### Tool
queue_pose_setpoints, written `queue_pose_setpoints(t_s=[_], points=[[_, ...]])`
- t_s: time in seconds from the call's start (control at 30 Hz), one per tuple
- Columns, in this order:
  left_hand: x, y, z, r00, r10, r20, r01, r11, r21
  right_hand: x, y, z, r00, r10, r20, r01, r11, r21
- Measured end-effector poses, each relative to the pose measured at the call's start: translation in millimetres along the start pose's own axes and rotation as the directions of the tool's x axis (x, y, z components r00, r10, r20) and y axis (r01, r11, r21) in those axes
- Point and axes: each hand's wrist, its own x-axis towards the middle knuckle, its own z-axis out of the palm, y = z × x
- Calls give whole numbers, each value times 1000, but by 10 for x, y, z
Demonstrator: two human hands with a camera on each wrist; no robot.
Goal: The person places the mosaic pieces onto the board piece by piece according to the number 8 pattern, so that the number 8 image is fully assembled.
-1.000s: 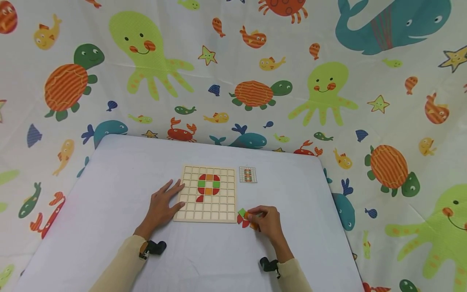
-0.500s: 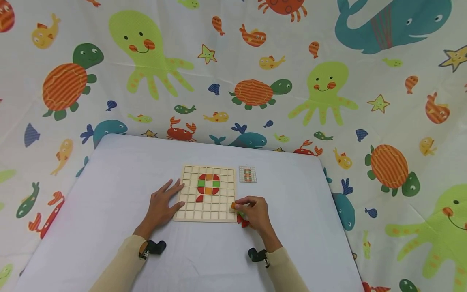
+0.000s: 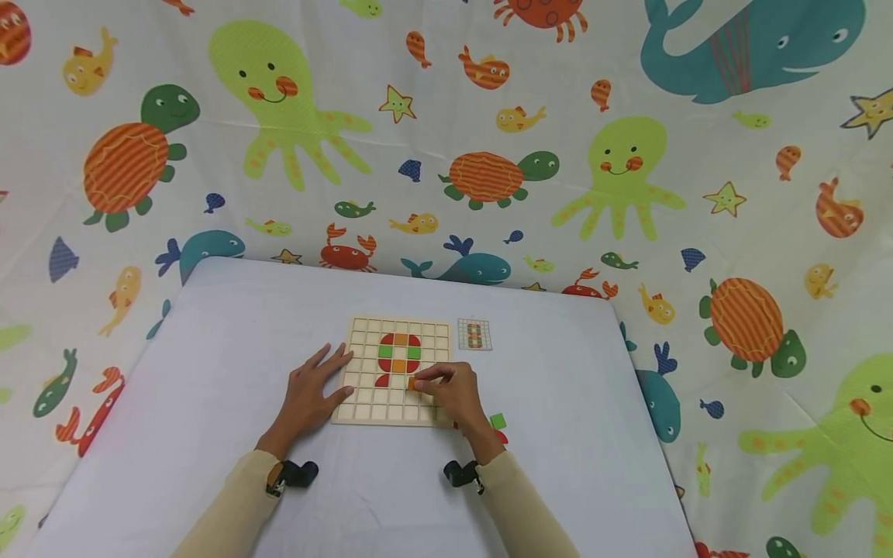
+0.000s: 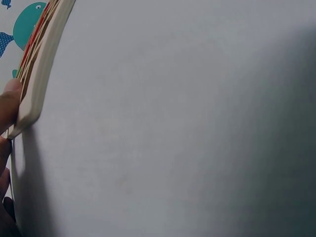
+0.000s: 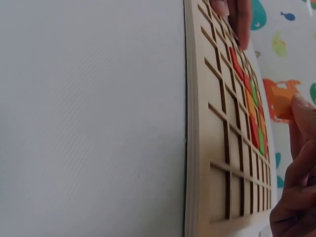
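Note:
A wooden grid board (image 3: pixel 363 407) lies on the white table. In its cells, red quarter-round tiles (image 3: pixel 414 339), green squares (image 3: pixel 415 353) and orange squares (image 3: pixel 398 366) form a ring, with one red tile (image 3: pixel 382 380) below it. My left hand (image 3: pixel 310 395) rests along the board's left edge, fingers spread; its thumb (image 4: pixel 12 98) touches the rim in the left wrist view. Between thumb and index finger my right hand (image 3: pixel 453 391) pinches an orange square tile (image 5: pixel 282 102), held above the cells below the ring's right side.
A small pattern card (image 3: pixel 474 335) lies right of the board, behind the right hand. Loose tiles, among them a green square (image 3: pixel 498 421) and a red piece (image 3: pixel 501 437), lie by the right wrist, which partly hides them. A sea-animal cloth (image 3: pixel 481 101) hangs behind the table.
My right hand has picked the orange tile from the loose pile and carried it left over the board. Loose tiles beside the wrist show again. The left hand stays put.

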Motion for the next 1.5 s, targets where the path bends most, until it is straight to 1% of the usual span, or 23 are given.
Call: queue_pose_setpoints(t_s=[0.23,0.4,0.57,0.8,0.9,1.07,1.2,1.33,1.43,1.5], points=[[-2,18,-7,1000,-5,-4,5,1000,-2,140,-41,182,999,-30,11,30,999,-33],[-5,-5,14,1000,-11,7,11,1000,2,212,-50,277,1000,-2,-2,2,996,-92],[0,-21,20,1000,-3,1,3,1000,5,247,-59,355,1000,5,-29,-10,985,-175],[13,-15,19,999,-22,28,22,1000,5,273,-47,420,999,-3,-33,-6,963,-269],[18,-8,17,999,-23,25,23,1000,8,282,-39,429,999,-12,-30,3,955,-296],[22,-4,14,999,-26,26,26,1000,6,281,-37,422,999,-29,-20,21,951,-310],[15,-6,26,1000,-15,18,15,1000,1,261,-30,364,998,-59,-19,51,958,-282],[9,-9,33,1000,-3,-2,3,1000,2,198,-9,243,995,-95,-22,87,966,-243],[7,-11,23,1000,-12,0,12,1000,3,129,10,125,993,-114,-29,105,970,-217],[6,-8,15,1000,-18,7,18,1000,3,76,33,37,994,-102,-37,93,974,-205]])
